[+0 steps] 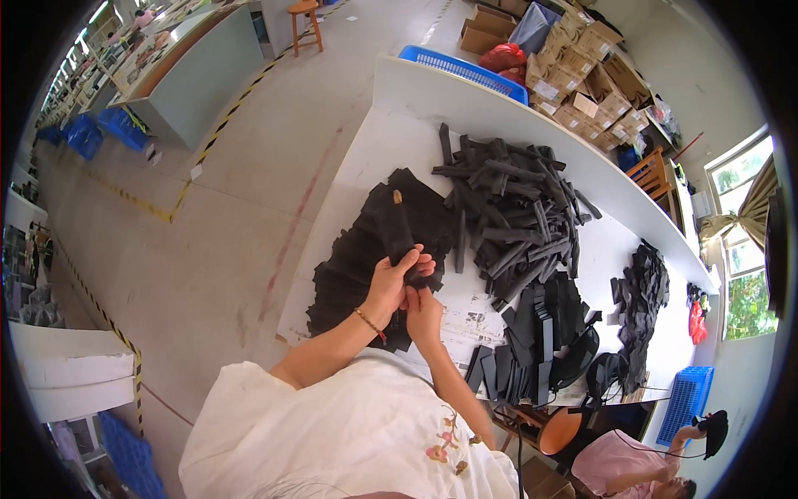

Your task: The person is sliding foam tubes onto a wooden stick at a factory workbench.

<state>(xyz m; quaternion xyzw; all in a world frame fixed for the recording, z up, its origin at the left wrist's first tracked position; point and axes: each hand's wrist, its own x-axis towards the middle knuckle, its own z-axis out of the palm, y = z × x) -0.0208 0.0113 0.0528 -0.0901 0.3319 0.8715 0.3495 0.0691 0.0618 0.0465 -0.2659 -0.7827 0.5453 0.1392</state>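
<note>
My left hand (401, 273) is wrapped around a long black sleeve-like piece (399, 229), which has a small gold-coloured tip showing at its far end. Close against it, my right hand (423, 312) pinches the near end of the same piece with its fingertips. Below both hands spreads a layered pile of flat black pieces (345, 266) on the white table (353, 158). Just right of that lies a heap of narrow black strips (519, 212). What is inside the held piece is hidden.
Nearer on the right are stacked flat black pieces (532, 341), and beyond them a long row of black pieces (640, 299). A raised white board (532, 121) edges the table's far side. A co-worker in pink (619, 461) is at the lower right, near a blue crate (686, 403).
</note>
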